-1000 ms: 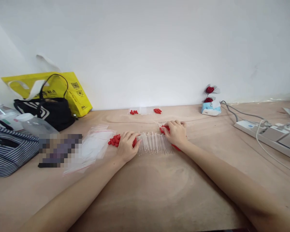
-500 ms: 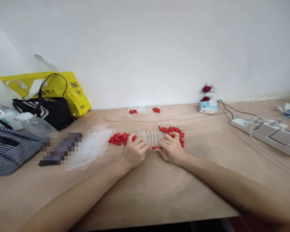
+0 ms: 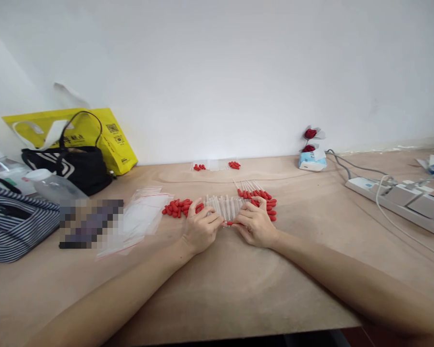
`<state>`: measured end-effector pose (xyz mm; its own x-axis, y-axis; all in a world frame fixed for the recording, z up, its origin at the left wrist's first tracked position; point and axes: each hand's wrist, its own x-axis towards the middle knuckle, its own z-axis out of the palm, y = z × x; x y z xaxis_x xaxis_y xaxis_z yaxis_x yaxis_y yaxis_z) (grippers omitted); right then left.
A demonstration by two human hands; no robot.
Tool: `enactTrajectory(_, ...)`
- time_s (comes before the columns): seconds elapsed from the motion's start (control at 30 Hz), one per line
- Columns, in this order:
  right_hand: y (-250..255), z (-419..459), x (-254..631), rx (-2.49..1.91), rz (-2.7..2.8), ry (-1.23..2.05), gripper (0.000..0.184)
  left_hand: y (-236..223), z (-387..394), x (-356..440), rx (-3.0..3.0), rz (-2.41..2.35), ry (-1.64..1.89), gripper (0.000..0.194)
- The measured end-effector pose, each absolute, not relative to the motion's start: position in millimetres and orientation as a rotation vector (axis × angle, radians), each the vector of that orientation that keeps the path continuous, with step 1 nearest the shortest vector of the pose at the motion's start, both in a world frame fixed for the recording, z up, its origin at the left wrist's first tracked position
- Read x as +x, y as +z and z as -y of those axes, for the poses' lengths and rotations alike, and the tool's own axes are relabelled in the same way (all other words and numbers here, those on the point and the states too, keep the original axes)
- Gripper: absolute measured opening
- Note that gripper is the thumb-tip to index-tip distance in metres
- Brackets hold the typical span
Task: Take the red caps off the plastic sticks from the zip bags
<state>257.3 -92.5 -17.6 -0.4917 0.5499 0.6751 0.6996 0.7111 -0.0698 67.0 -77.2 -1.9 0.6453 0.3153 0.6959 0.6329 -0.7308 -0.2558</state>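
A row of clear thin tubes (image 3: pixel 227 205) lies on the wooden table (image 3: pixel 217 279), with red caps (image 3: pixel 177 207) heaped at its left end and more red caps (image 3: pixel 264 197) at its right end. My left hand (image 3: pixel 201 226) and my right hand (image 3: pixel 256 222) rest close together at the near edge of the tubes. Both have their fingers curled into a pinch over the tubes. What the fingertips hold is too small to make out.
Clear zip bags (image 3: pixel 139 219) lie left of the caps. A black bag (image 3: pixel 75 166), a yellow bag (image 3: pixel 104 135), a striped bag (image 3: pixel 18 226) and a bottle (image 3: pixel 50 188) stand at the left. A power strip (image 3: pixel 401 197) with cables is at the right; a tissue pack (image 3: pixel 312 159) by the wall.
Both hands have drawn back from the ends of the tube row to its near middle and come close together. The red caps at both ends now show.
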Motion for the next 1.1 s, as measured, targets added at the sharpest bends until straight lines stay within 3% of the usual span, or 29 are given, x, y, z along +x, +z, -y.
enactTrajectory(0.3, -18.2, 94.4, 270.4, -0.994, 2.103, -0.373, 0.020, 2.2, 75.7, 51.6, -2.302, 0.792, -0.943, 0.015)
enactTrajectory(0.53, -9.5, 84.4, 295.3, -1.213, 1.864, -0.359, 0.021, 21.2, 67.8, 50.6, -2.550, 1.229, -1.122, 0.020)
enactTrajectory(0.7, -4.5, 67.9, 333.8, -1.356, 1.899, -0.373, 0.023, 32.3, 41.7, 75.3, -2.851, 1.744, -1.278, 0.011)
enactTrajectory(0.93, 3.2, 62.9, 373.0, -1.467, 2.101, -0.203, 0.027, 27.6, 0.0, 105.3, -2.858, 2.212, -0.922, 0.030)
enactTrajectory(1.1, 4.4, 63.0, 371.6, -1.444, 2.242, -0.078, 0.026, 24.3, -8.8, 112.6, -2.763, 2.216, -0.685, 0.024)
